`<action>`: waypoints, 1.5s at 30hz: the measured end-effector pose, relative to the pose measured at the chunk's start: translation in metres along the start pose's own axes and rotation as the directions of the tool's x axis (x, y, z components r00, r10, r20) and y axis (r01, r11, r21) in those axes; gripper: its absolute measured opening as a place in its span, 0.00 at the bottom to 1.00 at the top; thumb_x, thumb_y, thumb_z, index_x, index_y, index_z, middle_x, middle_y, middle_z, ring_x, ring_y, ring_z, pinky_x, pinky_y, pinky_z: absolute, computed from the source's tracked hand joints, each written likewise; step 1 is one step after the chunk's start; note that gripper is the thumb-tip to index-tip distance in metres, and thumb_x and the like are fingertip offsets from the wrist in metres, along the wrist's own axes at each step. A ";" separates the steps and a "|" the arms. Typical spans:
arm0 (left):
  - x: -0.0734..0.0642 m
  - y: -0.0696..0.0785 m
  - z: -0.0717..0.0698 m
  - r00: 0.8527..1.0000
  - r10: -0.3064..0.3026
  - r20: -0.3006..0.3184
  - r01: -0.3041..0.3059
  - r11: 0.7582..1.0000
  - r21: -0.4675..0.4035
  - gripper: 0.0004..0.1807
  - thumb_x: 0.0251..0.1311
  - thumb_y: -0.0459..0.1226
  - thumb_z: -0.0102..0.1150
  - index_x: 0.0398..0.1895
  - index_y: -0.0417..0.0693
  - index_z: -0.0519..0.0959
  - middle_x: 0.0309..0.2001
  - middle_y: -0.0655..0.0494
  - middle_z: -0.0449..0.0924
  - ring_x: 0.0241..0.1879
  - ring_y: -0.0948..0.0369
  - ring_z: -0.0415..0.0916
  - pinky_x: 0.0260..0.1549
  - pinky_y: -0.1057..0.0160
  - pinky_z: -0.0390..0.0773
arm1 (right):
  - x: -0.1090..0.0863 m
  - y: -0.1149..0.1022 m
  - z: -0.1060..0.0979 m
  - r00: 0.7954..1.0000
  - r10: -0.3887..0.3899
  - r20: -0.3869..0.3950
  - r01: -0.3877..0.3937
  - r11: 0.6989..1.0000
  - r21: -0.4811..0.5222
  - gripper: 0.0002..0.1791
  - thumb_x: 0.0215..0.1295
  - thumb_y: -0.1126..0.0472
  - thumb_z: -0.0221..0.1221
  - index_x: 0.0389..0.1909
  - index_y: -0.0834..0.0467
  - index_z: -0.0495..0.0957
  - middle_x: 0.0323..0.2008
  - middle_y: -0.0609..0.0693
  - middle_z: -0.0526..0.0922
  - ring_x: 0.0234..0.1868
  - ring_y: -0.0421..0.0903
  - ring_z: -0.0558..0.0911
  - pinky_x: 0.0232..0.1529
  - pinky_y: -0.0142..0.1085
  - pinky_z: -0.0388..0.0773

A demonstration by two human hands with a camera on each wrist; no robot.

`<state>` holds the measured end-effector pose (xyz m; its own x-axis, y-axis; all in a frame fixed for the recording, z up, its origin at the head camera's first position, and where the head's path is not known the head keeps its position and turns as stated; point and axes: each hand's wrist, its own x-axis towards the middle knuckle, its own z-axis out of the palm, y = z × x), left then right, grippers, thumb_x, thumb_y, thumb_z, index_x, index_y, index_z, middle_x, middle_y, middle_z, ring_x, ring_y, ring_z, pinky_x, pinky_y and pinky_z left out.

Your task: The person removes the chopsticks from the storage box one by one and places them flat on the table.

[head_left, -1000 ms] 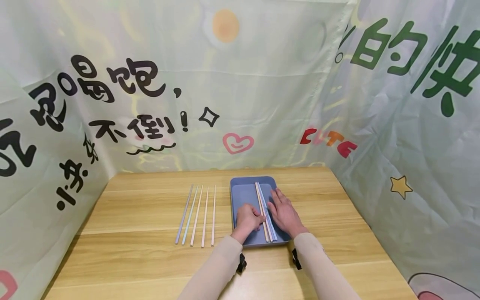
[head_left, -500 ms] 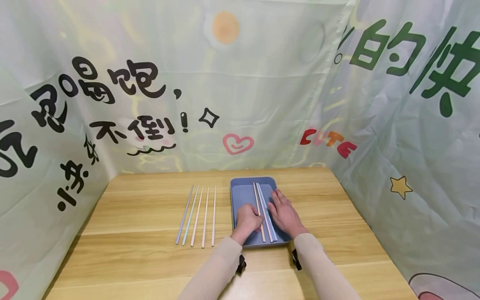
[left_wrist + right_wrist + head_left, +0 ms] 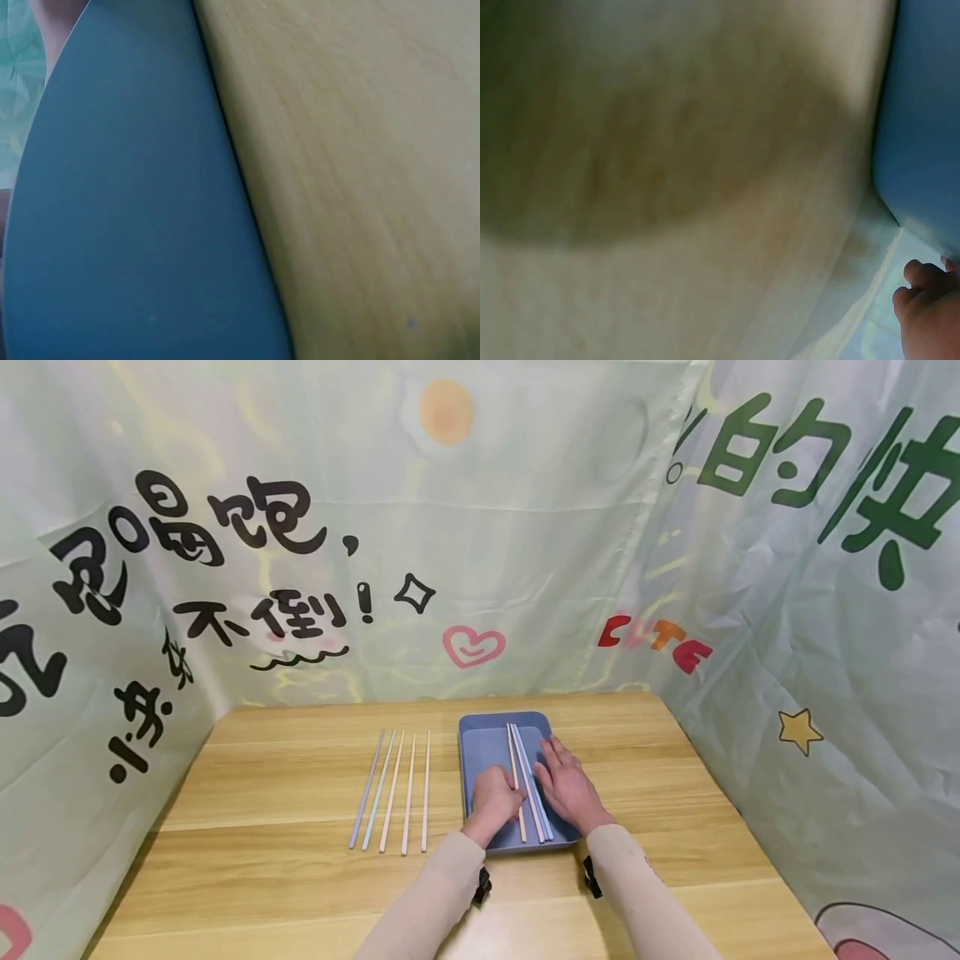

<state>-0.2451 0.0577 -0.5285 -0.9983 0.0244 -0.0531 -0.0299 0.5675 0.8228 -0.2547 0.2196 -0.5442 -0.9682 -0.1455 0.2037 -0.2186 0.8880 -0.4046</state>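
In the head view a blue-grey rectangular tray (image 3: 483, 746) lies on the table, with several pastel chopsticks (image 3: 537, 810) side by side in it. Over its left half, my left hand (image 3: 493, 795) pinches a pale orange chopstick (image 3: 522, 832), set slightly apart from the others. My right hand (image 3: 572, 783) lies with straight fingers over the tray's right rim, beside the bluish chopsticks. The left wrist view is filled mostly by the tray's outer wall (image 3: 135, 210). In the right wrist view, part of the right hand (image 3: 931, 315) shows below the tray's corner.
Left of the tray, several more pastel chopsticks (image 3: 387, 797) lie spaced out in a row on the wooden table (image 3: 285, 827). Printed fabric (image 3: 525, 552) hangs around the back and both sides.
My left hand has drawn the pale orange chopstick leftward, widening the gap to the rest in the tray. The right hand stays in place.
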 end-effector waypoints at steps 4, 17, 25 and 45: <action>0.000 0.001 -0.005 1.000 -0.013 -0.006 0.013 0.996 0.085 0.20 0.57 0.31 0.72 0.13 0.50 0.73 0.05 0.59 0.71 0.05 0.64 0.68 0.09 0.68 0.65 | 0.000 0.000 0.001 1.000 0.001 0.002 -0.001 1.000 -0.003 0.32 0.84 0.51 0.49 0.79 0.66 0.62 0.80 0.68 0.59 0.80 0.67 0.63 0.79 0.63 0.61; 0.000 0.000 -0.026 0.992 -0.064 0.105 0.060 0.997 0.044 0.18 0.61 0.35 0.68 0.12 0.49 0.79 0.08 0.58 0.77 0.10 0.62 0.76 0.13 0.67 0.74 | 0.002 -0.003 0.001 1.000 0.018 0.023 -0.018 1.000 -0.005 0.33 0.85 0.49 0.48 0.80 0.65 0.61 0.81 0.66 0.58 0.81 0.66 0.62 0.80 0.62 0.60; 0.000 0.000 -0.045 0.966 -0.082 0.247 0.152 0.947 -0.283 0.01 0.62 0.25 0.65 0.34 0.34 0.84 0.21 0.52 0.82 0.17 0.64 0.80 0.21 0.64 0.87 | 0.002 -0.005 0.000 0.999 0.025 0.035 -0.024 1.000 -0.004 0.33 0.85 0.50 0.48 0.80 0.64 0.60 0.82 0.66 0.57 0.81 0.66 0.61 0.80 0.62 0.59; 0.009 -0.028 -0.109 0.964 -0.069 0.255 0.166 0.909 -0.383 0.09 0.68 0.27 0.64 0.47 0.28 0.83 0.32 0.42 0.88 0.21 0.62 0.82 0.26 0.65 0.88 | -0.001 -0.001 -0.002 0.999 0.012 0.039 -0.012 1.000 0.004 0.34 0.84 0.50 0.49 0.80 0.67 0.60 0.82 0.68 0.56 0.80 0.68 0.61 0.79 0.63 0.60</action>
<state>-0.2585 -0.0481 -0.4904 -0.9480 0.1941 -0.2524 -0.2126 0.2043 0.9556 -0.2533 0.2202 -0.5422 -0.9746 -0.1518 0.1645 -0.2076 0.8879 -0.4105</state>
